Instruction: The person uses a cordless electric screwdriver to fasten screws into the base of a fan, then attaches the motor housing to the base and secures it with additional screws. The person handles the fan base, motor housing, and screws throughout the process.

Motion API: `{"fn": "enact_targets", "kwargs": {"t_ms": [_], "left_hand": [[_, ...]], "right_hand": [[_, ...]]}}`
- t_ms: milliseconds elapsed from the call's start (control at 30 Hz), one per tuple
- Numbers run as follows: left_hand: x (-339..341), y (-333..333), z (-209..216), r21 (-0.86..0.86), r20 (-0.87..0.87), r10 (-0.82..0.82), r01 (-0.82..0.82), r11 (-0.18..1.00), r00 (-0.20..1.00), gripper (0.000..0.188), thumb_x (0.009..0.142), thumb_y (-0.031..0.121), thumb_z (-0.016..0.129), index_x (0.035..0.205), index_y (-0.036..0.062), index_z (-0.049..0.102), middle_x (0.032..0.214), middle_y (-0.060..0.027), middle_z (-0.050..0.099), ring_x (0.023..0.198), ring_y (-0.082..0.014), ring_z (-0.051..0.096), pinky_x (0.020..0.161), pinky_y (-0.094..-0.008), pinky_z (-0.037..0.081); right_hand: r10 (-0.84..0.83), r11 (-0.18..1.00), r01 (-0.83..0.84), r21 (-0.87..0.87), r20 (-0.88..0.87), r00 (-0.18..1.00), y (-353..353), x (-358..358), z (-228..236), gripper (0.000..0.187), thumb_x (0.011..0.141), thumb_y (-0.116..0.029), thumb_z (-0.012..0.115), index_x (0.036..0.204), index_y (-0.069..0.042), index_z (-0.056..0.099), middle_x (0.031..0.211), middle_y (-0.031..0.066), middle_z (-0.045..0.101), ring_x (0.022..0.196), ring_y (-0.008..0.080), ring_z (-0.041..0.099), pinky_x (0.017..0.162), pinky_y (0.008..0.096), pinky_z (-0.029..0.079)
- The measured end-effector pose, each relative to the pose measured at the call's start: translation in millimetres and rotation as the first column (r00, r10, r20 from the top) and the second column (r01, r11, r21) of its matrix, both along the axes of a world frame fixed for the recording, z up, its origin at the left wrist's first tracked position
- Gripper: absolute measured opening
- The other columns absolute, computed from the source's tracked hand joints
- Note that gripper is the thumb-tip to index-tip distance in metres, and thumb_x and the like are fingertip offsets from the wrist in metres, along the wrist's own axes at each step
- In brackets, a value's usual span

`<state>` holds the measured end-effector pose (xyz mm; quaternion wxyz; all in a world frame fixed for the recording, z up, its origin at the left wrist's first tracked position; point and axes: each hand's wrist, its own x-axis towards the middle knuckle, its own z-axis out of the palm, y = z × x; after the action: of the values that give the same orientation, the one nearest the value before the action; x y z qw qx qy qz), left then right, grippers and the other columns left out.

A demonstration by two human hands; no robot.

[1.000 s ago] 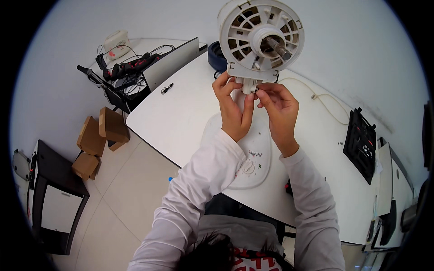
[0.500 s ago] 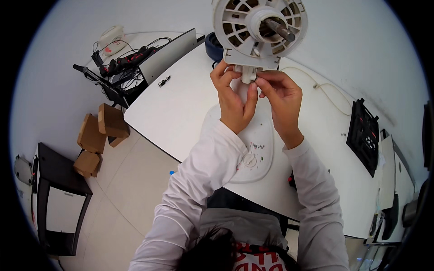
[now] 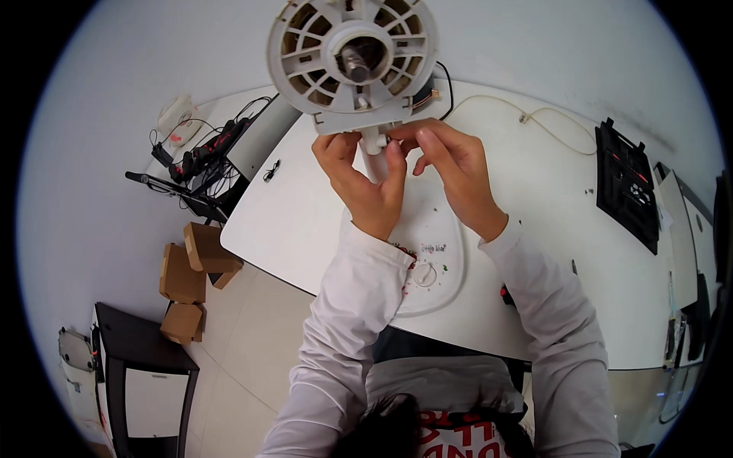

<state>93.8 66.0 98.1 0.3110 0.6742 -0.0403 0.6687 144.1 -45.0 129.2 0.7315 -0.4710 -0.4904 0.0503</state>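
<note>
A white electric fan's motor housing (image 3: 416,84), with a ribbed round front and a bare metal shaft (image 3: 355,64), stands on a neck (image 3: 374,142) above an oval white base (image 3: 412,301) with a round knob (image 3: 424,275). My left hand (image 3: 363,187) is closed around the neck just under the housing, its thumb along the right side. From the right, my right hand (image 3: 462,172) reaches to the same joint with bent fingers, fingertips at a small dark piece in the neck's side. What those fingertips hold is too small to make out.
The white table (image 3: 282,237) carries a black tool case (image 3: 626,183) at right and a pale cord (image 3: 553,122) behind. Small dark bits lie near the case. At left are tangled black cables (image 3: 206,153) and a panel, with cardboard boxes (image 3: 183,275) on the floor.
My view has shifted, so the fan and both hands appear farther left. The housing faces more squarely toward me. My right thumb has come away from the joint; my left hand stays on the neck.
</note>
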Motion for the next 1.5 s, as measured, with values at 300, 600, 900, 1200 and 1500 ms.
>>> {"fn": "enact_targets", "kwargs": {"t_ms": [300, 600, 900, 1200, 1500], "left_hand": [[-1.0, 2.7, -0.6, -0.041, -0.028, 0.061, -0.062, 0.997, 0.998, 0.054, 0.079, 0.016, 0.064, 0.120, 0.0023, 0.033, 0.112, -0.0113, 0.041, 0.105, -0.0211, 0.044, 0.083, -0.0347, 0.043], [-0.3, 2.5, 2.4, -0.080, 0.048, -0.010, 0.013, 0.997, 0.999, 0.055, 0.073, 0.014, 0.069, 0.116, -0.0001, 0.036, 0.111, -0.0121, 0.041, 0.099, -0.0217, 0.047, 0.081, -0.0375, 0.046], [2.3, 4.1, -0.4, -0.063, -0.009, -0.016, 0.016, 0.998, 1.000, 0.057, 0.076, 0.017, 0.067, 0.120, 0.0007, 0.034, 0.113, -0.0114, 0.040, 0.104, -0.0214, 0.045, 0.082, -0.0370, 0.045], [-1.5, 4.2, -2.2, 0.013, -0.066, 0.010, -0.009, 1.000, 0.998, 0.055, 0.083, 0.008, 0.060, 0.127, 0.0023, 0.026, 0.123, -0.0096, 0.032, 0.111, -0.0196, 0.040, 0.082, -0.0299, 0.042], [2.6, 10.5, -7.0, 0.108, -0.001, 0.026, -0.026, 0.994, 1.000, 0.046, 0.089, 0.009, 0.054, 0.122, 0.0017, 0.025, 0.125, -0.0124, 0.029, 0.107, -0.0212, 0.043, 0.079, -0.0295, 0.046]], "right_hand": [[-0.084, 0.922, 0.188, -0.337, 0.301, 0.950, -74.1, 31.4, 78.0, 0.036, 0.089, -0.032, 0.051, 0.114, -0.006, 0.059, 0.097, 0.0030, 0.065, 0.077, 0.0077, 0.059, 0.063, 0.0209, 0.043], [0.080, 0.185, 0.654, -0.733, 0.675, 0.734, -224.1, -40.6, 3.4, 0.059, 0.076, -0.024, 0.069, 0.127, -0.005, 0.043, 0.116, 0.0113, 0.053, 0.103, 0.0275, 0.053, 0.085, 0.0358, 0.045], [-0.294, 0.169, 0.668, -0.725, 0.609, 0.736, -193.4, -77.2, -85.1, 0.068, 0.067, -0.013, 0.070, 0.127, 0.000, 0.041, 0.104, 0.0161, 0.054, 0.099, 0.0309, 0.053, 0.081, 0.0336, 0.047], [-0.223, 0.957, 0.125, -0.261, -0.393, 0.892, -193.8, -27.6, -11.0, 0.067, 0.071, -0.041, 0.071, 0.114, 0.005, 0.047, 0.085, 0.0149, 0.060, 0.062, 0.0171, 0.061, 0.043, 0.0213, 0.047], [0.023, 0.971, -0.099, -0.220, -0.322, 0.946, -117.0, 12.0, 33.7, 0.054, 0.077, -0.034, 0.066, 0.117, -0.001, 0.051, 0.084, 0.0114, 0.063, 0.060, 0.0118, 0.060, 0.046, 0.0199, 0.046]]}}
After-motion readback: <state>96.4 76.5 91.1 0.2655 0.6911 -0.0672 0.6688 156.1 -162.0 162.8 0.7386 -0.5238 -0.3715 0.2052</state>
